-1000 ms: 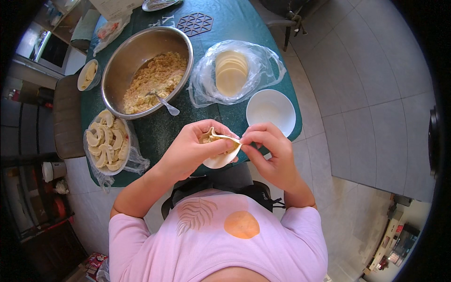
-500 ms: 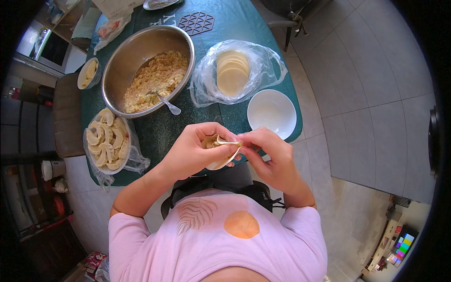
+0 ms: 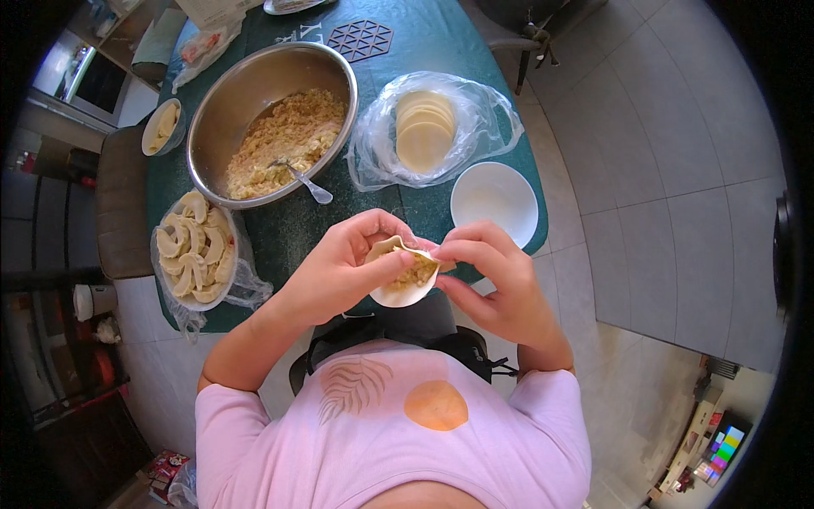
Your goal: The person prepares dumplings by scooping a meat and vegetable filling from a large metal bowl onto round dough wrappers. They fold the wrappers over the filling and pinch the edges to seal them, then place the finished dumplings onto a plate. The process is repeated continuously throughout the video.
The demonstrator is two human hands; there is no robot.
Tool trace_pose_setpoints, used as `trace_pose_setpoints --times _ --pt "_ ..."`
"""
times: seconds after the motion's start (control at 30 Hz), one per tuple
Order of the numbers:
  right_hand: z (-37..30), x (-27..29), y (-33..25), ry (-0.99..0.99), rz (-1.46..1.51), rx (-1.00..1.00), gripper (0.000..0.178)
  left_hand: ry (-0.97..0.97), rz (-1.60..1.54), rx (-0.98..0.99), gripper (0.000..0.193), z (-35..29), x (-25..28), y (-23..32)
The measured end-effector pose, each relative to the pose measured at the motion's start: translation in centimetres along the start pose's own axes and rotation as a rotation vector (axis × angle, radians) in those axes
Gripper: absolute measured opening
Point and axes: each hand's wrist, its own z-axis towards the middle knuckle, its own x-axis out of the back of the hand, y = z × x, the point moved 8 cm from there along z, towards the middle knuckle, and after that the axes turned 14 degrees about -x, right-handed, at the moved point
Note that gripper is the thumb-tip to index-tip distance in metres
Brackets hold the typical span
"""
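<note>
A round dumpling wrapper (image 3: 402, 296) with crumbly pale filling is held over the table's near edge. My left hand (image 3: 356, 259) cups it, with the thumb lying across the filling. At its right edge, the thumb and forefinger of my right hand (image 3: 496, 280) pinch the dough, where the two sides come together. The rest of the wrapper gapes open. Beyond my hands stands a large steel bowl (image 3: 210, 92) of filling, with a spoon (image 3: 312, 187) leaning in it. A stack of round wrappers (image 3: 424, 146) rests on a clear plastic bag (image 3: 373, 136).
A white bowl (image 3: 494, 204) stands near the table's right edge. Folded dumplings (image 3: 197, 246) fill a plate at the left, with plastic bagging under it. Behind it are a small bowl (image 3: 163, 127) and a chair (image 3: 123, 204). A dark lattice trivet (image 3: 360, 40) lies at the back.
The wrapper has opened toward me and shows more of its filling. My right thumb has come away a little lower, while both hands stay at the wrapper.
</note>
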Motion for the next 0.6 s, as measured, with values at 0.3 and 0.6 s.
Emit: trace_pose_setpoints --times 0.3,0.6 --pt "-0.5 -0.1 -0.4 0.039 -0.044 0.071 0.024 -0.027 0.179 -0.067 0.01 -0.1 -0.8 0.9" --pt "-0.8 0.0 -0.7 0.081 -0.043 0.106 0.026 -0.141 0.239 -0.178 0.019 -0.2 -1.3 1.7"
